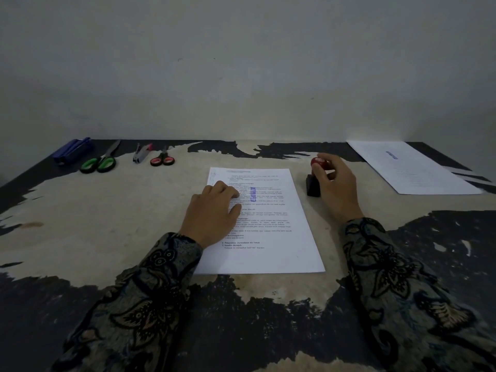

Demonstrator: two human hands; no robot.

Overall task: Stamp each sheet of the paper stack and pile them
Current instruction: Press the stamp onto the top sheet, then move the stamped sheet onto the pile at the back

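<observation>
You are sitting at a makeshift office desk, a worn dark tabletop (80, 304) with its coating peeled to pale patches, pushed against a bare off-white wall (241, 63). Along its far left edge lie a blue stapler (72, 151), green-handled scissors (101, 162), a grey staple remover (141, 154) and small red-handled scissors (163, 159). Printed white paper sheets (271, 237) lie at the centre, and another white sheet (413, 170) at the far right corner.

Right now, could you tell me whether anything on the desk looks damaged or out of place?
Yes: the table has its dark surface layer peeled away across the middle, baring a pale patch with ragged edges. The paper stack lies slightly askew. The stamp and the stamped sheet look fine.
</observation>
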